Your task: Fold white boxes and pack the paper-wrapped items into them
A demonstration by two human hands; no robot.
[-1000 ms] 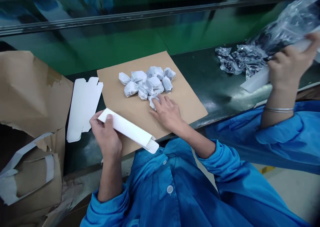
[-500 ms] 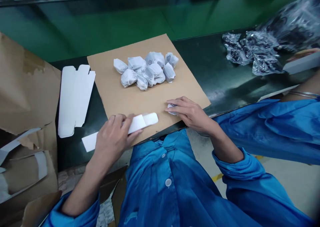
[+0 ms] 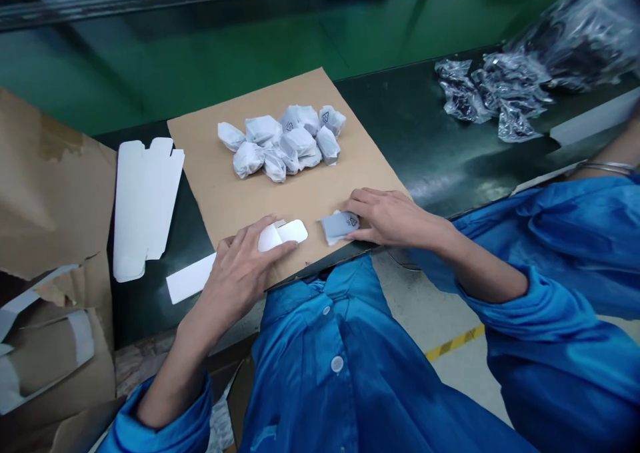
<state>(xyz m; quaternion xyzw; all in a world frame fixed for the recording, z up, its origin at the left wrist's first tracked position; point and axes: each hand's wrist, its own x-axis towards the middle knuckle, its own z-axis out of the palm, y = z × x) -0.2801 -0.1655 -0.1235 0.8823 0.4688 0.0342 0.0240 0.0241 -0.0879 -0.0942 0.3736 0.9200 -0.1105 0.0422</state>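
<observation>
My left hand (image 3: pixel 247 256) is closed round a narrow white box (image 3: pixel 191 278), whose end with a rounded flap points right and looks open. Just to the right, my right hand (image 3: pixel 383 216) grips a small paper-wrapped packet (image 3: pixel 340 226) by its right end; a dark triangular mark is printed on the paper. A short gap separates the packet from the box. Both are over a brown cardboard sheet (image 3: pixel 240 206). Several similar wrapped packets (image 3: pixel 287 140) lie in a cluster farther back on that sheet. What the wrapping covers is hidden.
Flat white box blanks (image 3: pixel 145 206) lie on the dark green bench (image 3: pixel 425 140) at left, beside a large cardboard carton (image 3: pixel 55 193). Dark items in clear plastic bags (image 3: pixel 495 93) lie at back right. A co-worker's blue sleeve (image 3: pixel 560 220) reaches in from the right.
My right hand has opened its cover over the packet and now holds it by the right end, with more of the packet showing. At the box's right end, the flap is more bent out.
</observation>
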